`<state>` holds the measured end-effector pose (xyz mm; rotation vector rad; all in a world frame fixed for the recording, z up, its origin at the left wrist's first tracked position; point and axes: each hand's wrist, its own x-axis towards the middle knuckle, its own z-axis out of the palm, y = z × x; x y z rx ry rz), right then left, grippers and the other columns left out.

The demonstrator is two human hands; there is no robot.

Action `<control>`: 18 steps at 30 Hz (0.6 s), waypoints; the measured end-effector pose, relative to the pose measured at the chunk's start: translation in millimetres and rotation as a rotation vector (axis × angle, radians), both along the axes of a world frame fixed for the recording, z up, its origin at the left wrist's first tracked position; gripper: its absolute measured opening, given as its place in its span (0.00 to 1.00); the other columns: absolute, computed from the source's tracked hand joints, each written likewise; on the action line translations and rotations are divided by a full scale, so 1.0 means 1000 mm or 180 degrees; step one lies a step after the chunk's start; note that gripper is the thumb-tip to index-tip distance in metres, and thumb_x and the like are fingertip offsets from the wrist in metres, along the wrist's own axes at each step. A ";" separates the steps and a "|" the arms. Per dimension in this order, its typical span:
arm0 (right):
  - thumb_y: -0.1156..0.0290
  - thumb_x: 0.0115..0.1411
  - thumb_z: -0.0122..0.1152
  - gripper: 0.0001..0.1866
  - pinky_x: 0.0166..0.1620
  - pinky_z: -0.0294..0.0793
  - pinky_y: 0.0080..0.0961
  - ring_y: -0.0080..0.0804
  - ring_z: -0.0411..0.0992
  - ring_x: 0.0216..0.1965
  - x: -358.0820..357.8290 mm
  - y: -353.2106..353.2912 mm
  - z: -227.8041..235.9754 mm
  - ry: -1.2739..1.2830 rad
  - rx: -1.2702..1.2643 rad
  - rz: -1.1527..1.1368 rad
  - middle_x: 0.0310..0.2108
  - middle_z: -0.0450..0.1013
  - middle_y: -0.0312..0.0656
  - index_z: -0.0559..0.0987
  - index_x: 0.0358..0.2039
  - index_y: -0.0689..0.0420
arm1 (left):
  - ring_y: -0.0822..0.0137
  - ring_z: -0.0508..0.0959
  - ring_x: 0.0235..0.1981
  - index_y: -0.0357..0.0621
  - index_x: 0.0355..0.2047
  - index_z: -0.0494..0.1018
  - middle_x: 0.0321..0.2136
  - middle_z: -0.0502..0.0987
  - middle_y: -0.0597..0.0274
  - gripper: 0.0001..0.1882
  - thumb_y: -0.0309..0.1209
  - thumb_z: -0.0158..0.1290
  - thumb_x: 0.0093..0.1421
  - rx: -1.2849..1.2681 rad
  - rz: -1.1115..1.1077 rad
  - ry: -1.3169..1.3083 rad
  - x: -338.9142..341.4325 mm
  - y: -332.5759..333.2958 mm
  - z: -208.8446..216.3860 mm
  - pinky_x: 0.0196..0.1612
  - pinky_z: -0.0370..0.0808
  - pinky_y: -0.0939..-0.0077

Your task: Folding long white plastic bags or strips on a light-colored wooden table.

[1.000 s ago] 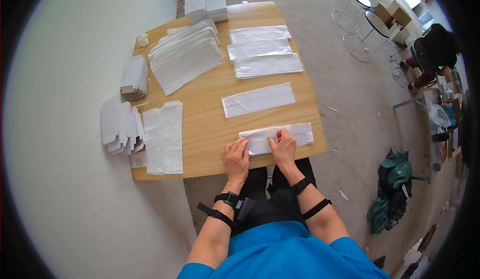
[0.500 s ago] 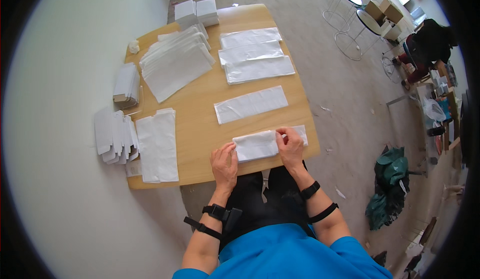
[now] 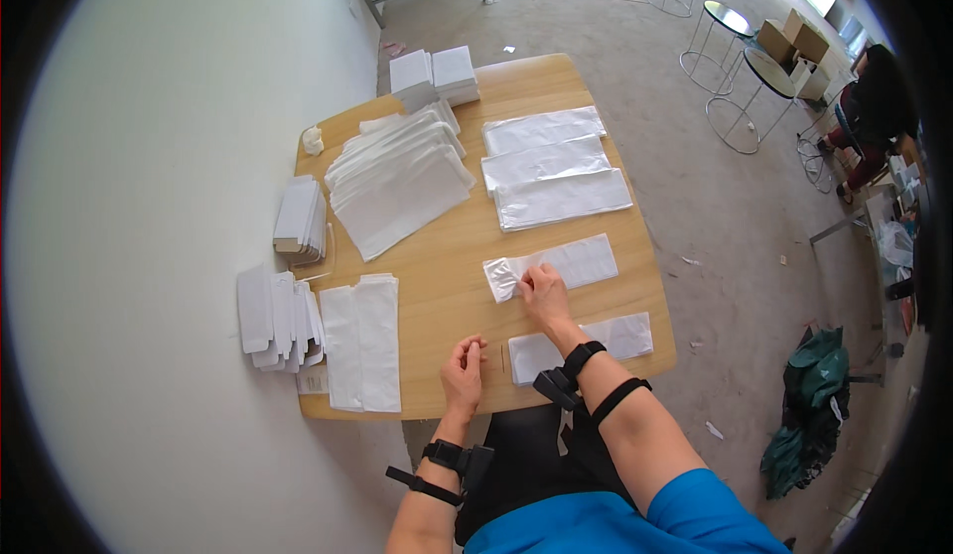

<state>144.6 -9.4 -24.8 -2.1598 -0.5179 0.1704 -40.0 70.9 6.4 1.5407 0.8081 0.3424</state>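
Note:
My right hand (image 3: 544,294) reaches over a folded, thin white sheet (image 3: 576,261) in the middle right of the table. Its fingers pinch the sheet near the left end, where the material is bunched and shiny. Nearer to me, under my right forearm, lies another folded white sheet (image 3: 617,338), partly hidden by the arm. My left hand (image 3: 464,370) hovers by the table's near edge, left of that nearer sheet. Its fingers are curled together with nothing visible in them.
Folded white sheets (image 3: 563,200) lie at the far right of the wooden table (image 3: 437,306). A fanned stack of sheets (image 3: 402,197), white boxes (image 3: 298,218), flattened cartons (image 3: 260,306) and more sheets (image 3: 361,346) fill the left. A person (image 3: 879,107) sits at the right.
Both hands have let go of the nearer folded sheet. My right hand has moved farther out and pinched the middle sheet's left end. The view has shifted, showing more floor beyond the table.

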 end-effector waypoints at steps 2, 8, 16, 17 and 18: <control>0.75 0.49 0.63 0.06 0.38 0.71 0.41 0.49 0.71 0.34 0.002 -0.005 -0.003 -0.0046 0.0214 0.0018 0.28 0.70 0.50 0.74 0.23 0.61 | 0.74 0.76 0.31 0.37 0.44 0.73 0.34 0.78 0.61 0.15 0.36 0.48 0.65 -0.0029 0.0168 0.0050 0.029 0.009 0.004 0.36 0.73 0.80; 0.74 0.53 0.58 0.05 0.37 0.71 0.40 0.51 0.70 0.33 0.006 -0.007 -0.006 -0.0041 0.0453 0.0212 0.27 0.70 0.51 0.75 0.24 0.61 | 0.59 0.78 0.33 0.38 0.39 0.73 0.33 0.78 0.56 0.24 0.50 0.54 0.58 0.1550 0.0332 0.0927 0.119 0.013 0.000 0.36 0.73 0.66; 0.52 0.60 0.55 0.22 0.35 0.74 0.35 0.45 0.74 0.31 -0.005 -0.023 0.037 0.2267 0.1040 -0.0258 0.29 0.76 0.51 0.76 0.33 0.62 | 0.69 0.75 0.29 0.38 0.32 0.72 0.25 0.75 0.60 0.14 0.38 0.55 0.59 0.1087 0.0134 0.0352 0.123 0.028 0.035 0.33 0.72 0.72; 0.46 0.61 0.53 0.27 0.36 0.75 0.34 0.44 0.75 0.32 -0.009 -0.030 0.044 0.3820 0.1777 -0.0673 0.31 0.76 0.51 0.76 0.35 0.63 | 0.72 0.74 0.29 0.39 0.34 0.72 0.25 0.75 0.62 0.11 0.36 0.53 0.60 0.0956 -0.0271 0.0117 0.118 0.029 0.046 0.33 0.71 0.74; 0.38 0.57 0.52 0.34 0.45 0.74 0.36 0.37 0.75 0.38 -0.012 -0.048 0.040 0.4417 0.2511 -0.0537 0.37 0.75 0.42 0.69 0.52 0.53 | 0.74 0.72 0.29 0.39 0.35 0.72 0.26 0.75 0.63 0.09 0.33 0.52 0.62 0.0783 -0.0741 -0.0170 0.116 0.020 0.061 0.34 0.71 0.76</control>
